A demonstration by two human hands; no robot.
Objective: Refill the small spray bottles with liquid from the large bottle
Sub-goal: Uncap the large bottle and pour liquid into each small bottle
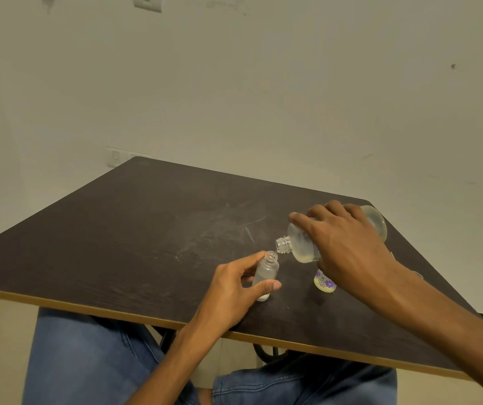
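Observation:
My left hand [231, 290] grips a small frosted bottle [266, 273] with its cap off, tilted slightly on the dark table [135, 229]. My right hand [342, 244] holds the large clear bottle [301, 247] tipped on its side, with pale liquid pooled low in it. The large bottle's open neck hangs just above and to the right of the small bottle's mouth. A thin trickle seems to bridge the two openings. Another small bottle [325, 283] with purple flowers stands under my right wrist, partly hidden.
The table's front edge [117, 309] runs close to my legs in blue jeans [88, 361]. A pale wall [234, 83] rises behind the table, with a socket [116, 157] near the far left corner. The table's right edge lies near my right forearm.

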